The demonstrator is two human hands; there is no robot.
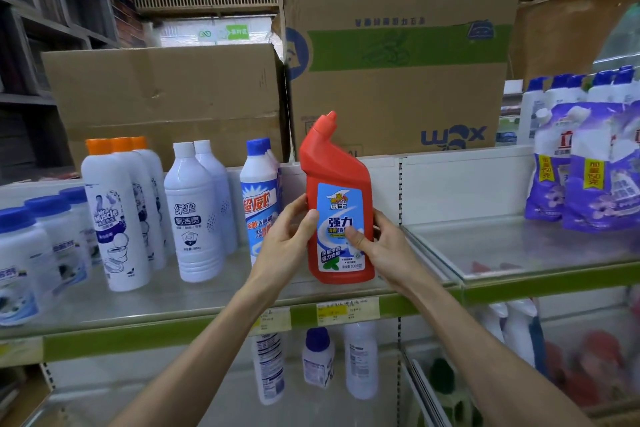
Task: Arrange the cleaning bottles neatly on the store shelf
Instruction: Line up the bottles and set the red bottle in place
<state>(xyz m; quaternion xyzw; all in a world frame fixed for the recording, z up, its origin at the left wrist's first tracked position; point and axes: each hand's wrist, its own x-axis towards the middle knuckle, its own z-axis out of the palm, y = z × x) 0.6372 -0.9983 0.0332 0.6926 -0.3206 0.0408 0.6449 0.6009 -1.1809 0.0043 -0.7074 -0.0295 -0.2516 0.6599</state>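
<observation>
A red toilet-cleaner bottle with a bent neck and a blue label stands upright near the front of the metal shelf. My left hand grips its left side, thumb on the label. My right hand grips its right side, thumb across the label's middle. To its left stand white bottles with blue caps, white-capped bottles and orange-capped Mr Muscle bottles, each in rows running back.
Squat blue-lidded jars fill the far left. Purple refill pouches and blue-capped bottles stand on the right shelf section. Large cardboard boxes rise behind. More bottles stand on the lower shelf.
</observation>
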